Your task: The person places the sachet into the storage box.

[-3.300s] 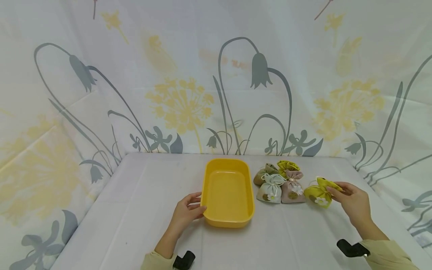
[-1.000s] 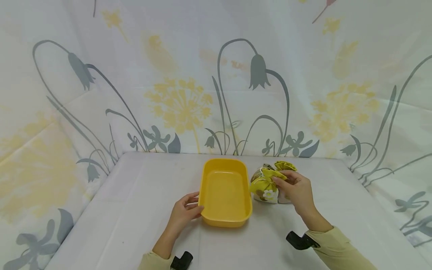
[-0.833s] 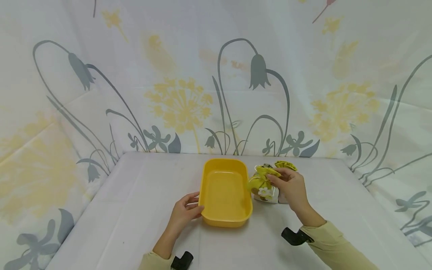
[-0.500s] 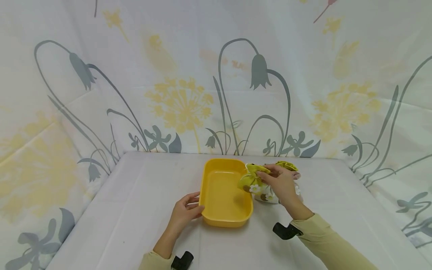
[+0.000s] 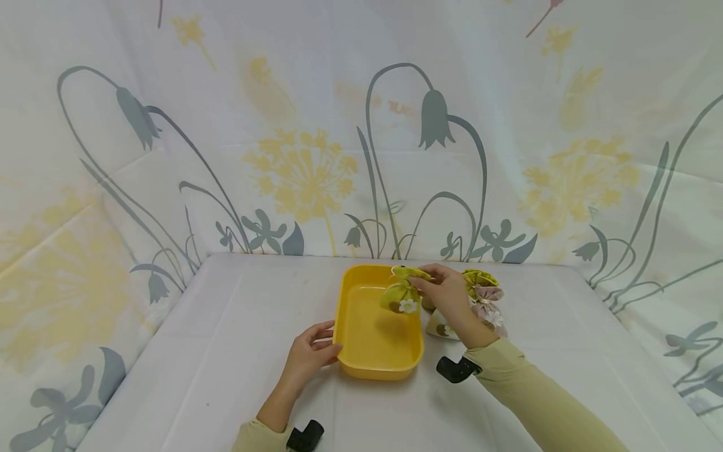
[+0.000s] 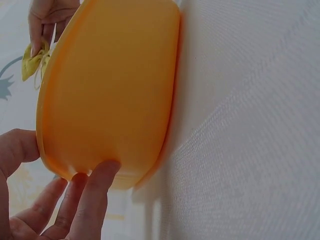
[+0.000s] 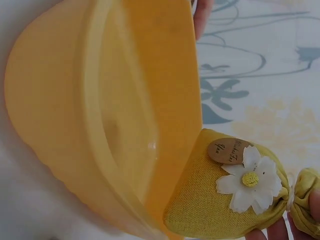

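My right hand (image 5: 449, 301) pinches the gathered neck of a yellow-green drawstring sachet (image 5: 398, 296), holding it over the right part of a yellow plastic tub (image 5: 377, 371). In the right wrist view the sachet (image 7: 200, 197) carries a white cloth flower and an oval brown tag, and overlaps the tub's rim (image 7: 92, 105). At the tub's left side, my left hand (image 5: 307, 351) grips the rim. Its thumb lies at the edge and its fingers (image 6: 95, 200) press the outer wall in the left wrist view. The tub's inside holds only the sachet's shadow.
Right of the tub, a group of sachets stands on the white table (image 5: 254, 301), partly hidden by my right hand: a pink one (image 5: 487, 304), a yellow-green one (image 5: 477, 280) and a whitish one (image 5: 439, 326). A flower-printed curtain (image 5: 316, 125) hangs behind.
My right hand has carried the yellow-green sachet leftward from the far right, past the other sachets, to above the tub. My left hand has stayed on the rim.
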The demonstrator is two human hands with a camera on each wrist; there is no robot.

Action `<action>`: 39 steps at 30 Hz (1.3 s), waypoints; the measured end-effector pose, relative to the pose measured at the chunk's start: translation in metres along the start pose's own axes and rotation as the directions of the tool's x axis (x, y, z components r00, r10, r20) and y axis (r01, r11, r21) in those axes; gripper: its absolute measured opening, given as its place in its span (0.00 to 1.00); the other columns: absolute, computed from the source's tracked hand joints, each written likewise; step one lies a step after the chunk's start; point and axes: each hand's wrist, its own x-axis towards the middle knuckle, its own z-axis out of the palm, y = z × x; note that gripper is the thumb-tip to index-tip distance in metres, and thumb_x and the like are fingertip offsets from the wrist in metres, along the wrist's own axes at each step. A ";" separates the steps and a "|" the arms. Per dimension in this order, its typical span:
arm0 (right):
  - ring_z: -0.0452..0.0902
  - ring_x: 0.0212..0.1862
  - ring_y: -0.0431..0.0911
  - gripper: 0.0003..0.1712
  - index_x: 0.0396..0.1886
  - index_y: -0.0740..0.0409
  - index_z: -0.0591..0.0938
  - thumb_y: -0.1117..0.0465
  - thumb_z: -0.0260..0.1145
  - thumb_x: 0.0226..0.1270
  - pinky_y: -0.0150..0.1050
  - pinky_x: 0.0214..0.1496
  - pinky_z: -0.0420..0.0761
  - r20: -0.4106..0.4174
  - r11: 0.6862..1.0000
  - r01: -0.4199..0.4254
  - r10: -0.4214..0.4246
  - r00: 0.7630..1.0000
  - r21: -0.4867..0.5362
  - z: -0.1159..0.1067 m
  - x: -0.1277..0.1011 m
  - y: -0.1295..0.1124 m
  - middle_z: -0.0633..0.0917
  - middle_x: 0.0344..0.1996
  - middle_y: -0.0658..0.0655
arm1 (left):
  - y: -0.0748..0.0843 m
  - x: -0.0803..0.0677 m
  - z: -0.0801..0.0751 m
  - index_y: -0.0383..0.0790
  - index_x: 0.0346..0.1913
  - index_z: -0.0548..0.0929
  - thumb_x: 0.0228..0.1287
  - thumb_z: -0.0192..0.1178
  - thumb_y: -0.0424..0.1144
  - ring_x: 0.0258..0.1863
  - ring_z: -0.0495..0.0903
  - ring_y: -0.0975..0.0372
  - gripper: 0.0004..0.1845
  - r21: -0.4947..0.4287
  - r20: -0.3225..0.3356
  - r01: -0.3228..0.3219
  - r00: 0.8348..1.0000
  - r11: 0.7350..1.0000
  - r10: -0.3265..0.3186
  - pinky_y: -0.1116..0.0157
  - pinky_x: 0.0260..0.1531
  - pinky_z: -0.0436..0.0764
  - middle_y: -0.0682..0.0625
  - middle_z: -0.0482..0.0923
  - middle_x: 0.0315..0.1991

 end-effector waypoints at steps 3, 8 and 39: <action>0.81 0.40 0.47 0.18 0.47 0.65 0.80 0.60 0.68 0.59 0.39 0.40 0.83 0.011 1.000 0.010 -0.010 1.000 0.004 0.005 0.006 0.001 0.82 0.41 0.61 | 0.005 -0.003 0.000 0.30 0.60 0.72 0.55 0.65 0.31 0.43 0.79 0.53 0.28 0.008 0.004 -0.006 1.000 1.000 0.006 0.60 0.36 0.83 0.39 0.75 0.49; 0.81 0.40 0.47 0.17 0.47 0.66 0.79 0.62 0.67 0.60 0.39 0.40 0.83 0.025 1.000 0.016 -0.016 1.000 0.021 0.014 0.016 0.003 0.81 0.42 0.62 | 0.002 -0.002 0.000 0.31 0.60 0.71 0.55 0.65 0.32 0.44 0.79 0.53 0.28 0.013 0.003 -0.010 1.000 1.000 0.010 0.61 0.36 0.83 0.38 0.75 0.49; 0.78 0.43 0.53 0.13 0.44 0.66 0.81 0.68 0.67 0.59 0.40 0.41 0.82 0.026 0.995 -0.092 0.091 0.995 0.036 0.073 0.063 0.017 0.80 0.41 0.62 | 0.003 -0.002 0.001 0.32 0.60 0.72 0.56 0.64 0.30 0.45 0.78 0.53 0.27 0.007 -0.002 -0.004 1.000 1.000 0.004 0.61 0.35 0.83 0.36 0.74 0.51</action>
